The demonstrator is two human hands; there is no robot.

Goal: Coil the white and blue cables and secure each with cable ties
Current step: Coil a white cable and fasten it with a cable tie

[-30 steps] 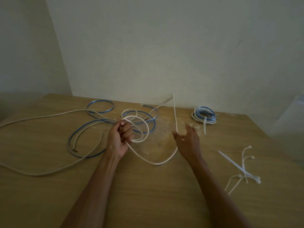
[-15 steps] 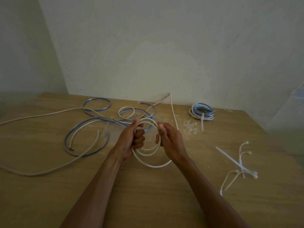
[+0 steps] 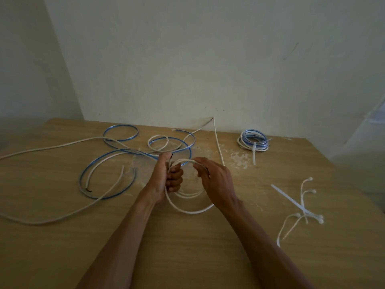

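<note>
My left hand (image 3: pixel 166 180) grips a small coil of white cable (image 3: pixel 188 211) at its left side, just above the wooden table (image 3: pixel 187 257). My right hand (image 3: pixel 216 182) holds the same coil at its top right, fingers curled over the strands. The cable's free length runs up past my right hand to the wall (image 3: pixel 217 140). A loose blue cable (image 3: pixel 108 163) lies in wide loops to the left, tangled with more white cable (image 3: pixel 52 146). A finished blue and white coil (image 3: pixel 253 139), bound with a tie, sits at the back right.
Several loose white cable ties (image 3: pixel 302 207) lie on the right part of the table. White crumbs or scuffs (image 3: pixel 238 158) mark the wood near the back. The wall stands right behind the table's far edge.
My right hand came in from the right and took hold of the white coil beside my left hand. The coil has gained a loop, and both hands now hold it closer together.
</note>
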